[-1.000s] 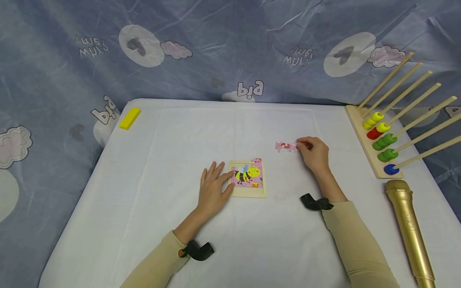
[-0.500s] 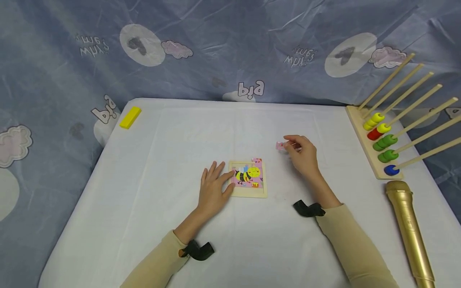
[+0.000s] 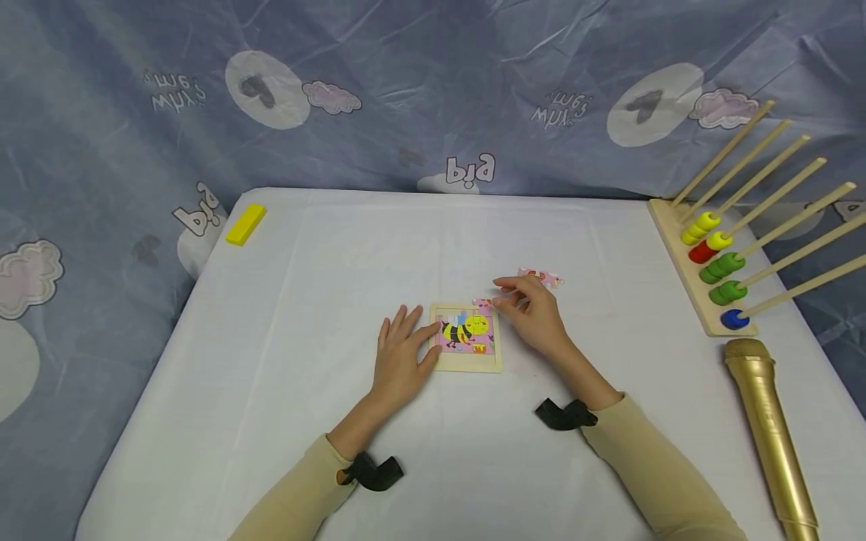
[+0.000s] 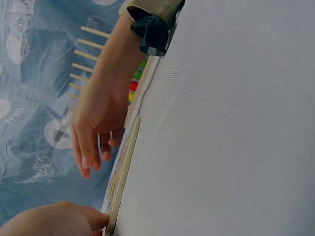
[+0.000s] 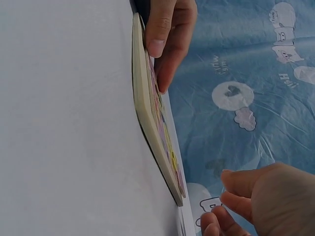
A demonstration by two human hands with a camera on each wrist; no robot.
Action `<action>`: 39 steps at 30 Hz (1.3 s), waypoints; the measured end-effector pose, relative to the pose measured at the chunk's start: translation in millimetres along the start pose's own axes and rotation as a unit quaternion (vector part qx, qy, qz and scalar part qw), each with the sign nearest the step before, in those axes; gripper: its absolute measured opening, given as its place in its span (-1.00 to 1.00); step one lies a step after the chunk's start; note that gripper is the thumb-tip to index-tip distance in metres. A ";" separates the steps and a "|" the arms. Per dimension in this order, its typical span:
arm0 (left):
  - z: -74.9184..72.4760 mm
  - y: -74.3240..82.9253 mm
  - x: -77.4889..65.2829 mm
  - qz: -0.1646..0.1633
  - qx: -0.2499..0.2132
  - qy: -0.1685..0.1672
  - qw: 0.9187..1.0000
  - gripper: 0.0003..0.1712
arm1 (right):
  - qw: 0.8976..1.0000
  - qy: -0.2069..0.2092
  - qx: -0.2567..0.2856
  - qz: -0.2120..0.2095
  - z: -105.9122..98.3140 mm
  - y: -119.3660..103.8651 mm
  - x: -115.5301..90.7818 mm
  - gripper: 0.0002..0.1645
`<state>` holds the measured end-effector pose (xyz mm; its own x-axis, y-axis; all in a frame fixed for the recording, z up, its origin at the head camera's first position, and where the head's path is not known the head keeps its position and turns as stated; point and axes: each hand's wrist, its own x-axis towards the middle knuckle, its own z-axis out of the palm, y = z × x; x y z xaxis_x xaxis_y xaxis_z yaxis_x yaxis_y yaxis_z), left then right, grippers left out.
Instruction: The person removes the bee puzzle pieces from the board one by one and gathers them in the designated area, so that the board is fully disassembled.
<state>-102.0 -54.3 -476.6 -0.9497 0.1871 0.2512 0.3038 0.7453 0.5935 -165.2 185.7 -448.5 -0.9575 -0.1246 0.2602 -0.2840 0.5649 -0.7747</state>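
Note:
A wooden bee puzzle [image 3: 467, 362] lies flat on the white table, its pale frame around a yellow-and-black bee on pink. My left hand [image 3: 401, 353] rests at its left edge, fingers spread, with thumb and index finger touching the board. One pink puzzle piece [image 3: 482, 302] juts past the frame's far right corner. Just right of that corner is my right hand [image 3: 534, 314], its thumb and fingers apart and loosely bent. Nothing shows between those fingers in the right wrist view. Beyond the right hand lie pink loose puzzle pieces [image 3: 551, 279], partly hidden by it.
A wooden bead abacus [image 3: 704, 278] with upright rods stands at the right edge of the table. In front of it lies a gold microphone [image 3: 771, 428]. A yellow block [image 3: 246, 225] sits at the far left corner. A grey-blue printed cloth [image 3: 406, 90] hangs behind.
My right hand has moved left and nearer, from the loose pink pieces to the puzzle's far right corner. Those pieces now show behind it. The left hand stays in place.

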 end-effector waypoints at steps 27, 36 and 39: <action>0.4 0.0 -0.4 0.004 0.000 0.004 1.000 -0.59 | 0.998 -0.053 -0.028 -0.027 9.3 0.6 -4.9 -0.51; -0.3 0.5 0.0 0.001 0.001 0.001 1.000 -0.59 | 0.997 -0.060 -0.042 -0.019 9.3 -0.2 -4.6 -0.52; -0.3 0.6 -0.1 0.001 0.002 0.001 1.000 -0.59 | 0.997 -0.061 -0.047 -0.017 9.4 0.0 -4.5 -0.52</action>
<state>-101.6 -54.1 -476.1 -0.9490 0.1868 0.2541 0.3050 0.7481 0.5893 -161.3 178.6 -455.0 -0.9482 -0.2404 0.2079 -0.3154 0.6326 -0.7073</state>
